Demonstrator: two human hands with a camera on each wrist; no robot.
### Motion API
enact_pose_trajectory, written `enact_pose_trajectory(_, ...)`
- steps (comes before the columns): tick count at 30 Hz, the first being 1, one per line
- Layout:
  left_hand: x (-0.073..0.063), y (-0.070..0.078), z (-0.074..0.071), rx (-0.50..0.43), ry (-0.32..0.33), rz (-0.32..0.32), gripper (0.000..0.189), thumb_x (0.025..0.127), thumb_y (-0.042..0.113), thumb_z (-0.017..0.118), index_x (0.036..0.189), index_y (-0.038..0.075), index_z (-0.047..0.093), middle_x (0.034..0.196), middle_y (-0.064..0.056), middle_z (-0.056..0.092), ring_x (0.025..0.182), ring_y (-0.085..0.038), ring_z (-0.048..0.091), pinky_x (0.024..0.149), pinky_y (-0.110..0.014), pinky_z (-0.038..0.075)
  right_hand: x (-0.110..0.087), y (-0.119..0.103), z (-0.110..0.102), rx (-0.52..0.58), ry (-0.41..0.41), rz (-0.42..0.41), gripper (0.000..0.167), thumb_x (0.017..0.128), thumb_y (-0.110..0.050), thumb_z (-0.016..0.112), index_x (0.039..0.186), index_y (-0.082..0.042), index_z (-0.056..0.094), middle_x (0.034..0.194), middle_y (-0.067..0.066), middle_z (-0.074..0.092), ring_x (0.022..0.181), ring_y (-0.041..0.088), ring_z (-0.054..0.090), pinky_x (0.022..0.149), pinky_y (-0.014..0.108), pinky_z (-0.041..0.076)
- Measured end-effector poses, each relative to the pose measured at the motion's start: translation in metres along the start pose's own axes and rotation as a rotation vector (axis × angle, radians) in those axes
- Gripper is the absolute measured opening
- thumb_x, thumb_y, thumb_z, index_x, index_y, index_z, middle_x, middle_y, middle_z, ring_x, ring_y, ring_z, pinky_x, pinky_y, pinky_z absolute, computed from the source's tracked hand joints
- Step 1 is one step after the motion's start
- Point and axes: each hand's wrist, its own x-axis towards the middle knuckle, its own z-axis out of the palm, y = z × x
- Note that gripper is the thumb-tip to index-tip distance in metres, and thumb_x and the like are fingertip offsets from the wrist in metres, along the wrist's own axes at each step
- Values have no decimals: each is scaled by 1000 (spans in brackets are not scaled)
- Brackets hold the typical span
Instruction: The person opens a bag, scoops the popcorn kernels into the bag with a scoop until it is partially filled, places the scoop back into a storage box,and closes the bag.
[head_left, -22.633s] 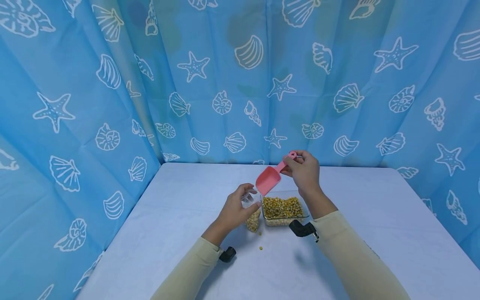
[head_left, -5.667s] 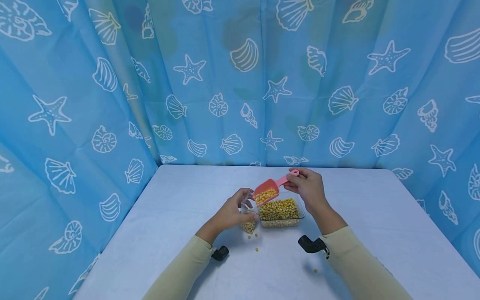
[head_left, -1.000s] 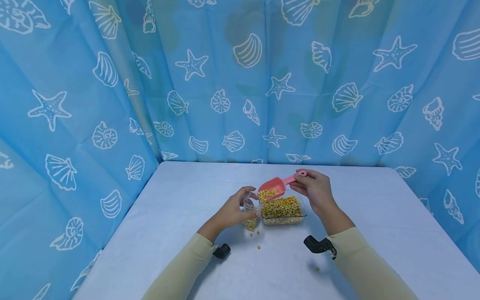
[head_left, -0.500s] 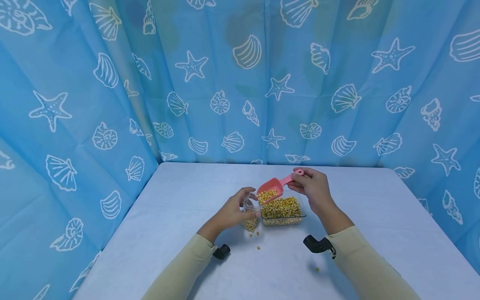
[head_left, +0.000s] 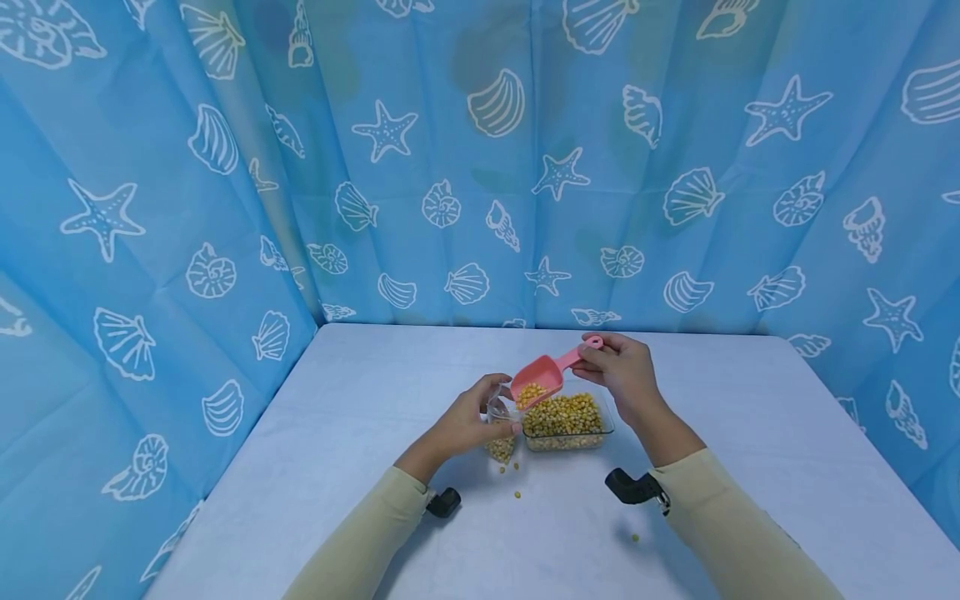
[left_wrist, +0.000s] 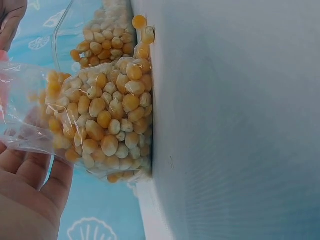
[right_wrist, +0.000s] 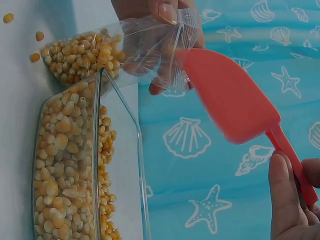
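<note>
A clear zip bag [left_wrist: 107,107], its lower part full of corn kernels, stands on the table. My left hand [head_left: 468,421] holds its mouth apart between thumb and fingers. With thumb and fingers my right hand [head_left: 624,375] pinches the handle of a pink scoop [head_left: 542,375]. The scoop tilts down to the left and carries some yellow kernels; in the right wrist view its tip is at the bag's mouth. Just right of the bag sits a glass container [right_wrist: 92,165] filled with corn kernels, below the scoop.
Several loose kernels lie on the white table, one [head_left: 517,495] in front of the bag and another [head_left: 635,538] below the right wrist. A blue curtain [head_left: 450,167] with shell prints hangs behind and along the left side of the table [head_left: 360,383].
Over the last second my right hand has moved slightly left with the scoop, and fewer kernels show in it. It was empty 22.6 s ago. My left hand stays at the bag.
</note>
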Motion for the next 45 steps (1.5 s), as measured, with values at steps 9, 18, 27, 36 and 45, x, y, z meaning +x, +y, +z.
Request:
enact_pose_trajectory(9, 0, 1, 0, 5, 6, 23, 69, 85, 27, 76, 143, 17, 40, 120, 4, 59, 98, -13, 58, 80, -36, 50, 0, -3, 1, -27, 8, -26, 40, 96, -15, 63, 130, 4, 55, 111, 23, 63, 85, 18, 71, 76, 30, 55)
enact_pose_trajectory(18, 0, -1, 2, 1, -1, 34, 68, 85, 25, 76, 142, 16, 41, 122, 3, 60, 99, -13, 57, 81, -37, 49, -4, -9, 0, -33, -7, -72, 41, 95, -14, 64, 133, 0, 54, 113, 21, 60, 86, 19, 70, 76, 31, 55)
enact_pose_trajectory(27, 0, 3, 0, 35, -5, 33, 71, 85, 27, 77, 144, 14, 39, 123, 3, 59, 102, -14, 57, 83, -40, 47, -1, -2, -17, -17, 57, -78, 46, 96, -19, 64, 135, 1, 53, 114, 21, 61, 85, 15, 70, 77, 29, 54)
enact_pose_trajectory(36, 1, 5, -13, -4, -57, 127, 48, 101, 23, 53, 144, 8, 38, 127, -16, 58, 106, -28, 57, 91, -45, 46, 6, 23, -36, -9, 157, 19, 45, 96, -21, 63, 135, -2, 52, 114, 16, 63, 87, 13, 70, 76, 27, 54)
enact_pose_trajectory(45, 11, -8, -19, -157, -35, 82, 46, 109, 31, 26, 127, 0, 55, 110, -13, 65, 100, -27, 61, 91, -41, 47, 5, 53, -42, -59, 153, 101, 45, 98, -21, 60, 137, -2, 50, 119, 20, 60, 90, 15, 69, 77, 26, 54)
